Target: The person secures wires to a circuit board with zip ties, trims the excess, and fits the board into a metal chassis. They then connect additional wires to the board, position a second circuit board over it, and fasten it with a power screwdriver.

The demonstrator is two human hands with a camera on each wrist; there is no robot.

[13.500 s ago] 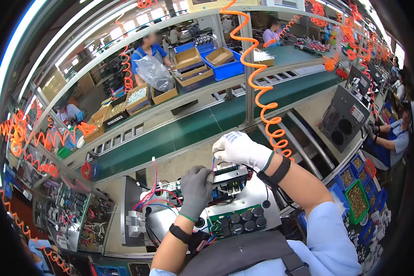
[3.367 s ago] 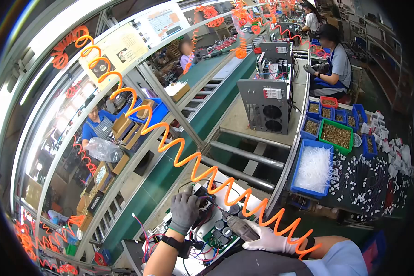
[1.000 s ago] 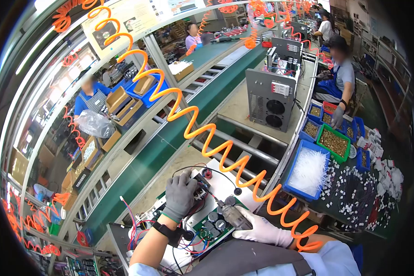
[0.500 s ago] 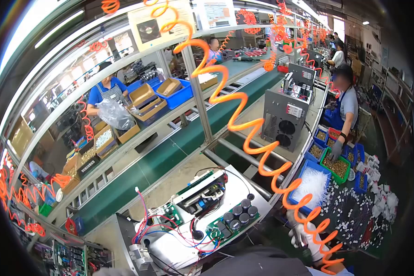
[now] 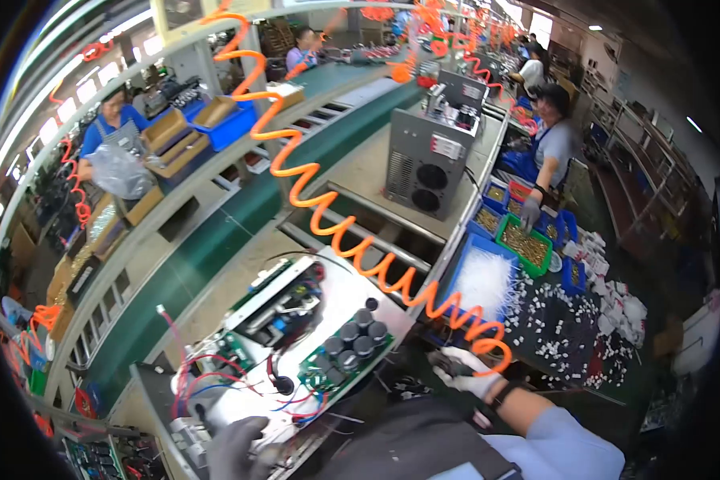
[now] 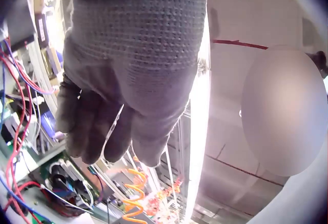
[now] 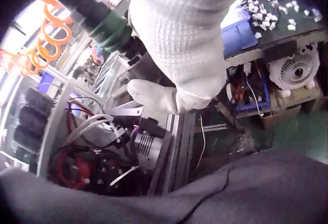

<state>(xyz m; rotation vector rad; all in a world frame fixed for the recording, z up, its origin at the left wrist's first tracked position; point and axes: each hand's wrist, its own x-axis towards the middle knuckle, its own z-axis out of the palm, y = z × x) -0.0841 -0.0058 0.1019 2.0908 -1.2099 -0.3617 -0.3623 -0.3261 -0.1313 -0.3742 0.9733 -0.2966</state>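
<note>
My left hand, in a grey glove, is over the near left corner of a metal chassis. Its fingers hang loosely in the left wrist view and hold nothing. White-gloved, my right hand grips an air screwdriver off the chassis's right side; an orange coiled hose stretches above it. On the chassis sit a long circuit module, a green board with several black capacitors, and red and blue wires.
Right of me are a blue bin of white ties, a green bin of brass-coloured screws and scattered white connectors. Another person's gloved hand reaches over the screws. A finished-looking cabinet stands beyond the rollers.
A second ago my left hand was on the circuit module with the screwdriver's tip at it. Both hands have left it: the left towards me, the right with the screwdriver off to the right.
</note>
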